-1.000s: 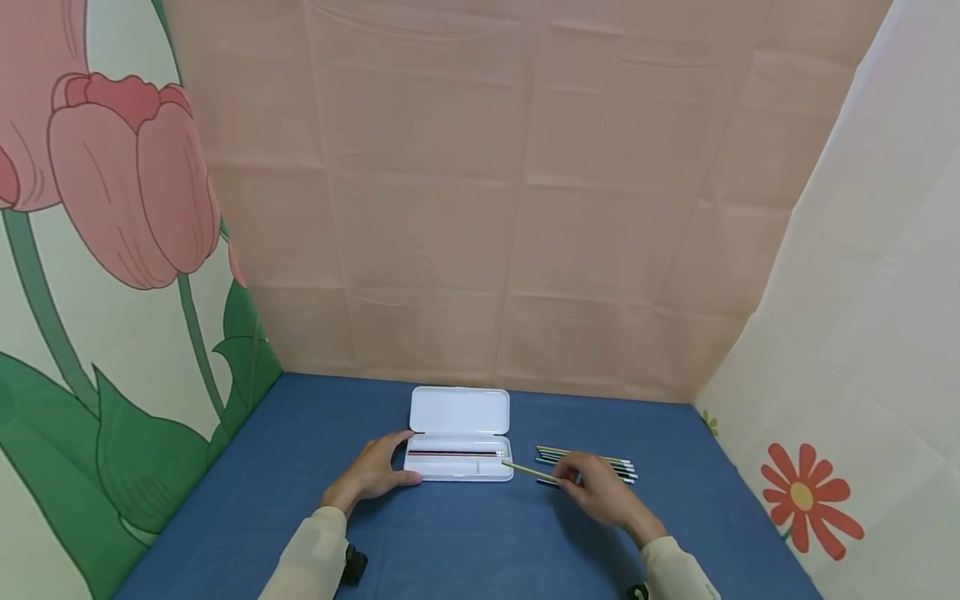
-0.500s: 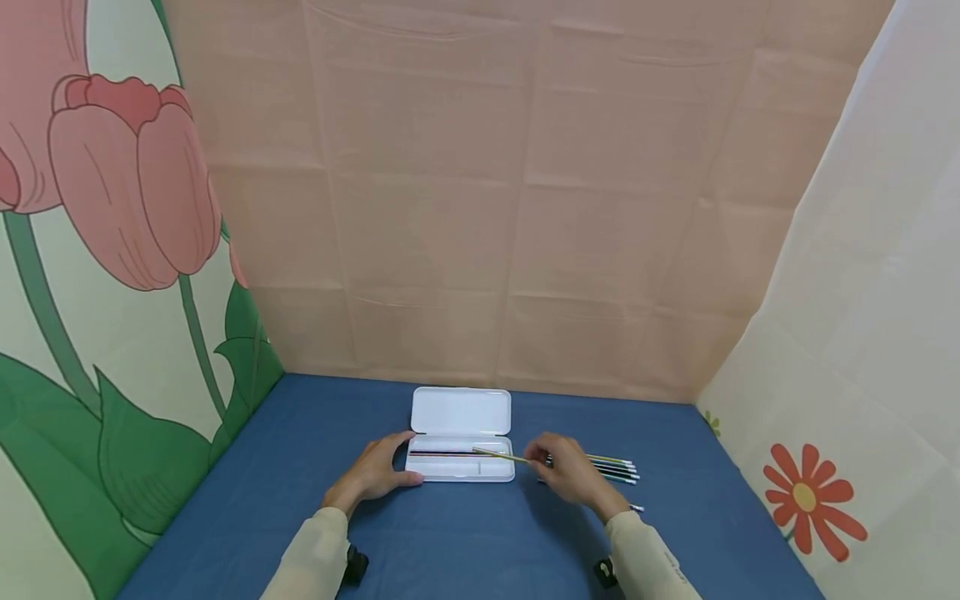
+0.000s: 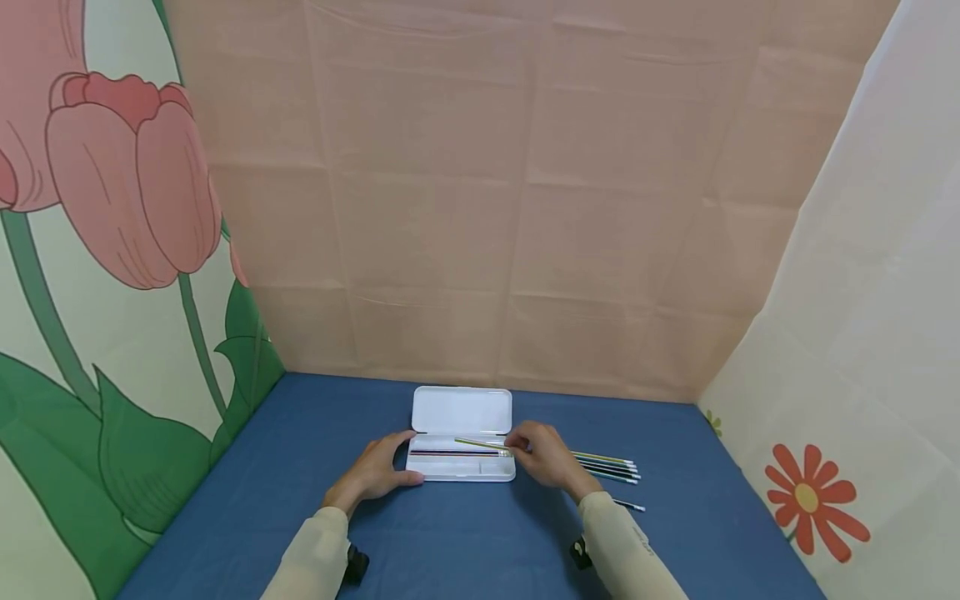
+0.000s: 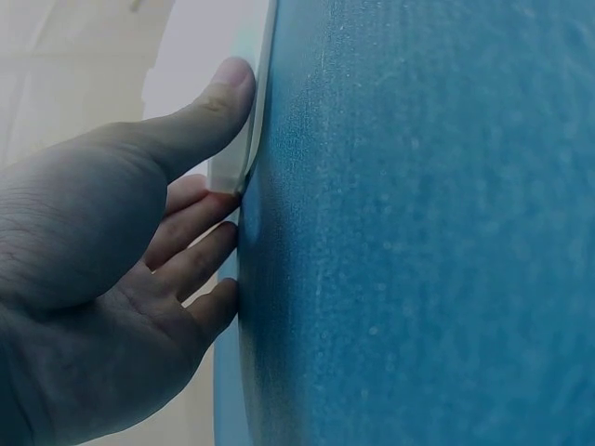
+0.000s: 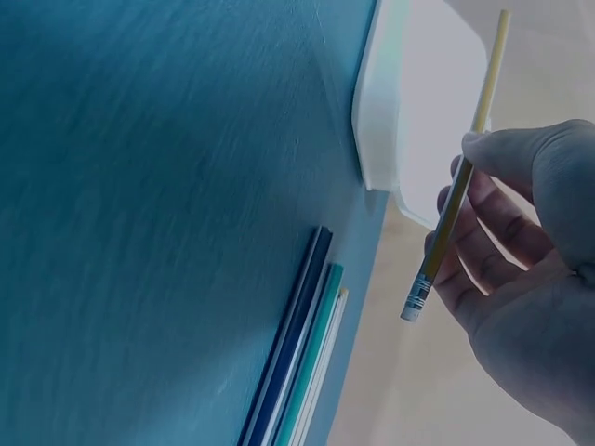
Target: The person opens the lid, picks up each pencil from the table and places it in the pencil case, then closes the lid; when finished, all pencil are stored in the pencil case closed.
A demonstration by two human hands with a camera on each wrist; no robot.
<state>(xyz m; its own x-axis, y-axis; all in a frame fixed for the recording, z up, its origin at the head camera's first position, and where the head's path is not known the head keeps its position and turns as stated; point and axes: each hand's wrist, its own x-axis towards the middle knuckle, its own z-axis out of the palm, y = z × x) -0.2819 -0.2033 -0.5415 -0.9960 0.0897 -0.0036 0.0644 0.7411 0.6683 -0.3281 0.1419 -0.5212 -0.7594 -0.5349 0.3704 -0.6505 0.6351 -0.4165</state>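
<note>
A white pencil case point(image 3: 450, 477) lies open on the blue table, its lid point(image 3: 461, 410) folded back. Dark pencils point(image 3: 450, 453) lie lengthwise inside. My left hand point(image 3: 375, 471) holds the case's left end, thumb at the front edge and fingers at the far side; the left wrist view shows the thumb point(image 4: 218, 102) against the case wall. Over the right part of the case, my right hand point(image 3: 543, 457) pinches a yellow pencil point(image 3: 480, 444) near its eraser end. In the right wrist view this pencil point(image 5: 486, 88) slants between thumb and fingers, above the table.
Several pencils point(image 3: 615, 468) with white ends lie side by side to the right of the case, partly hidden behind my right hand. One more pencil point(image 3: 630, 505) shows nearer, by the right sleeve. A beige cloth point(image 3: 487, 208) hangs behind the table point(image 3: 450, 542).
My right hand has carried the yellow pencil leftward from beside the pile to over the case, and the pencil now lies closer to lengthwise with it. The left hand stays put.
</note>
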